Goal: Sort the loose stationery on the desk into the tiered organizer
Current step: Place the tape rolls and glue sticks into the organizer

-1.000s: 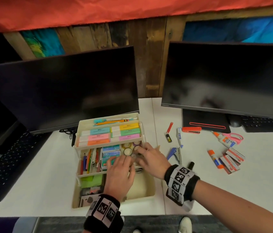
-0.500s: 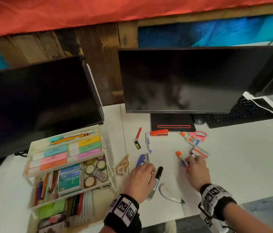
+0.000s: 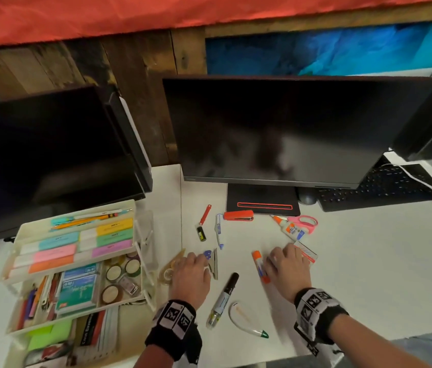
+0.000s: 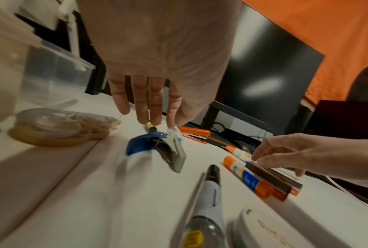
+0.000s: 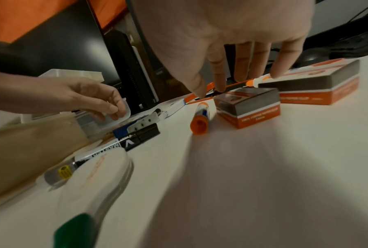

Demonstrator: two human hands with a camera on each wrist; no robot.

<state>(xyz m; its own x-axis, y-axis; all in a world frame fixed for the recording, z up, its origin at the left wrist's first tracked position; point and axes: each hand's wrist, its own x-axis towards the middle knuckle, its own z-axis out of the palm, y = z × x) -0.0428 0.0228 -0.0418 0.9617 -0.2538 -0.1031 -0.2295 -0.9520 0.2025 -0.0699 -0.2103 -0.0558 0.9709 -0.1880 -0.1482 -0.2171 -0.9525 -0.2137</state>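
The cream tiered organizer (image 3: 37, 223) stands at the left with its trays swung open, holding sticky notes, tape rolls and pens. My left hand (image 3: 196, 261) hovers with straight fingers just above the blue staple remover (image 4: 140, 144) and holds nothing. To its left lies a clear tape dispenser (image 3: 168, 270). My right hand (image 3: 281, 257) reaches down with straight fingers over two orange paper-clip boxes (image 5: 249, 107), beside an orange-capped glue stick (image 3: 258, 264). Its fingertips (image 5: 219, 87) are at the boxes' far edge, gripping nothing. Between my hands lies a black marker (image 3: 225, 296).
A white correction-tape runner (image 3: 246, 320) lies near the front edge. Farther back are a red stapler (image 3: 238, 215), a white pen (image 3: 219, 231), a red cutter (image 3: 203, 221), a glue bottle (image 3: 289, 229) and pink scissors (image 3: 305, 223). Two monitors (image 3: 276, 128) and a keyboard (image 3: 377, 187) stand behind.
Both hands left the organizer's middle tray and moved right to the loose items. The left hand came over the staple remover, the right over the paper-clip boxes.
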